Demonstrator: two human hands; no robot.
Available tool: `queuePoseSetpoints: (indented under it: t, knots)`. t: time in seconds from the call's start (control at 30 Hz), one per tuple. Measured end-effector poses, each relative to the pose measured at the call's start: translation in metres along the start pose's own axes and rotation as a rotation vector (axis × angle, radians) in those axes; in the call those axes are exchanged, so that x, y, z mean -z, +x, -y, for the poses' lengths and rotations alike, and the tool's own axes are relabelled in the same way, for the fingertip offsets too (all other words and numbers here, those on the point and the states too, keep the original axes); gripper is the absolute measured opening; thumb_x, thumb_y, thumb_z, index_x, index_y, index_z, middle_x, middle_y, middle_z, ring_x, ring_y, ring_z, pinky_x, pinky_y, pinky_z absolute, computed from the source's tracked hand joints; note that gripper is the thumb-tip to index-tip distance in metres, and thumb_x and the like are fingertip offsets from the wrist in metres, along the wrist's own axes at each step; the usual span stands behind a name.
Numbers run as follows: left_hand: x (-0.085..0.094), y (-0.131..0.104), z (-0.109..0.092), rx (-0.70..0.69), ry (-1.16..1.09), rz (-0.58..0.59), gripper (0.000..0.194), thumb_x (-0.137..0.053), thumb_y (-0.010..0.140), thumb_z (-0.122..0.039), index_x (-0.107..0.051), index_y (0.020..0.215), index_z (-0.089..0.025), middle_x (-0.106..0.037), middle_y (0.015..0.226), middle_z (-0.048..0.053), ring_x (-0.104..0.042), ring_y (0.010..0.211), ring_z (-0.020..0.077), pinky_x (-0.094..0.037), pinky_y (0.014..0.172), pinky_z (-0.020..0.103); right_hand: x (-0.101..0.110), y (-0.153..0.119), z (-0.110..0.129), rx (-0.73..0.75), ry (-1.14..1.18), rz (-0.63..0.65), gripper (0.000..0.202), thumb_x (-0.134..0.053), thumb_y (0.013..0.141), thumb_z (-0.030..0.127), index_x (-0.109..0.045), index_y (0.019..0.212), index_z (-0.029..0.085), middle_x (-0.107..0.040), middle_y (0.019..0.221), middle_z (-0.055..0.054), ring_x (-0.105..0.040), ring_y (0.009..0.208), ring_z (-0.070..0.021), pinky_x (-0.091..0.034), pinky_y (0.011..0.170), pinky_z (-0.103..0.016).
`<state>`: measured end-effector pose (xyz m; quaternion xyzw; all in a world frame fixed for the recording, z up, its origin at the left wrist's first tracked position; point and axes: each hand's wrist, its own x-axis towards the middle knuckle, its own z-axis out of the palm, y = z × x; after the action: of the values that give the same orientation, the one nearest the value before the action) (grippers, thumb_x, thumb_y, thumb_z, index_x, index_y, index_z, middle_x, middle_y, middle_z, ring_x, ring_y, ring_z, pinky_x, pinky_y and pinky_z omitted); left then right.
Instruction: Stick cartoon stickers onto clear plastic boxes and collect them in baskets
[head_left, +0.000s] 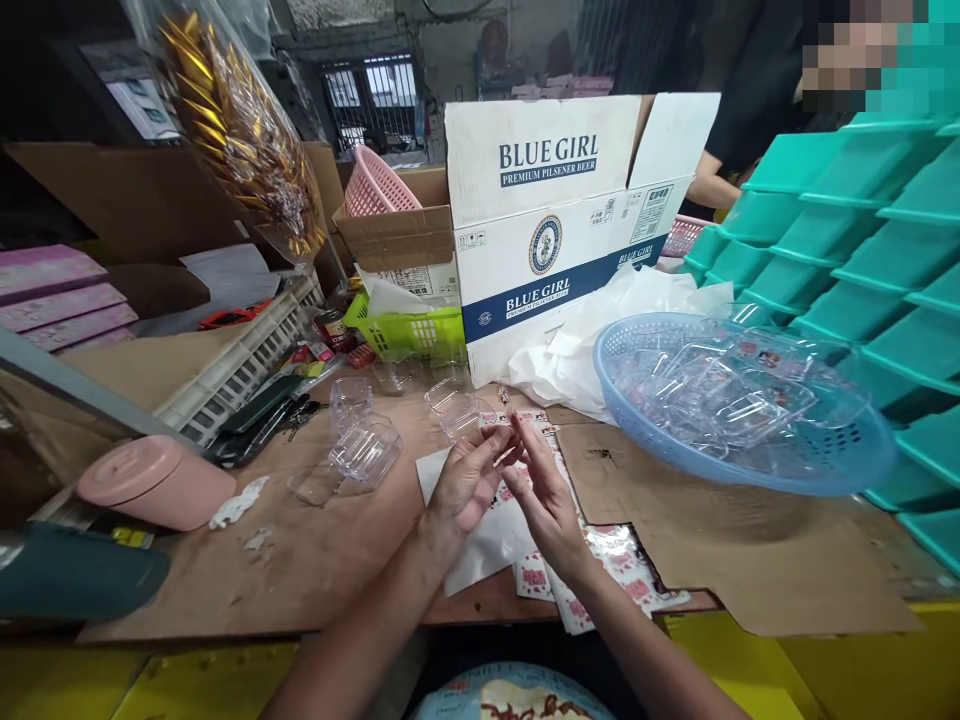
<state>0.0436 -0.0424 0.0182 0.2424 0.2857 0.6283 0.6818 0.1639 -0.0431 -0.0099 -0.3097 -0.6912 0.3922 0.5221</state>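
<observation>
My left hand and my right hand are raised close together over the sticker sheets on the cardboard-covered table. The left fingers are pinched around a small thing that I cannot make out. My right hand has its fingers stretched out beside the left fingertips. Left of my hands lie clear plastic boxes; another clear box stands just beyond them. A blue basket on the right holds several clear boxes with small printed stickers.
A white Blue Girl carton stands behind, with white crumpled sheeting beside it. Stacked teal trays rise at the right. A green basket, a pink container and dark tools are on the left. A person's arm shows behind.
</observation>
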Motion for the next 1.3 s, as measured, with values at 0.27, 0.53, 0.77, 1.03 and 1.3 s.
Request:
queuePoseSetpoints:
  t: [0.27,0.53,0.77,1.03,1.3]
  knots:
    - [0.002,-0.005,0.014,0.054,-0.072,-0.041,0.021,-0.080,0.076,-0.024,-0.075,0.094,-0.014,-0.073,0.100,0.007,-0.065,0.089,0.0137,-0.049,0.090,0.029,0.019,-0.005,-0.011,-0.206,0.259,0.006,0.042,-0.049,0.100,0.040,-0.051,0.142,0.037,-0.046,0.153,0.001,-0.036,0.145,-0.0234,-0.025,0.122,-0.048]
    - [0.004,-0.005,0.020,-0.139,0.282,-0.156,0.021,-0.083,0.067,-0.030,-0.070,0.077,-0.016,-0.066,0.078,-0.001,-0.057,0.075,0.0104,-0.046,0.079,0.024,0.036,-0.004,-0.010,0.065,-0.385,0.020,0.042,-0.053,0.097,0.036,-0.053,0.138,0.043,-0.040,0.156,0.002,-0.027,0.147,-0.0302,-0.021,0.118,-0.059]
    - [0.017,-0.022,-0.006,-0.466,1.089,0.057,0.009,-0.064,0.086,-0.021,-0.064,0.078,-0.017,-0.060,0.086,0.003,-0.058,0.084,0.0152,-0.046,0.081,0.028,0.074,0.019,0.002,0.066,-0.490,-0.065,0.045,-0.068,0.088,0.041,-0.061,0.131,0.032,-0.061,0.122,-0.009,-0.051,0.120,-0.0304,-0.043,0.102,-0.051]
    - [0.016,-0.024,-0.029,-0.635,1.446,0.367,0.013,-0.054,0.091,-0.012,-0.064,0.093,-0.018,-0.065,0.088,0.005,-0.061,0.086,0.0167,-0.046,0.080,0.029,0.076,0.037,0.019,0.127,-0.339,0.039,0.019,-0.073,0.084,0.041,-0.073,0.097,0.027,-0.064,0.106,-0.007,-0.057,0.108,-0.0273,-0.046,0.097,-0.047]
    - [0.017,-0.016,-0.043,-0.669,1.646,0.514,0.014,-0.050,0.092,-0.011,-0.061,0.093,-0.019,-0.065,0.089,0.006,-0.060,0.087,0.0187,-0.047,0.079,0.032,0.091,0.042,0.032,-0.019,-0.250,0.203,0.058,-0.078,0.078,0.044,-0.060,0.132,0.034,-0.058,0.132,-0.007,-0.050,0.128,-0.0289,-0.039,0.111,-0.051]
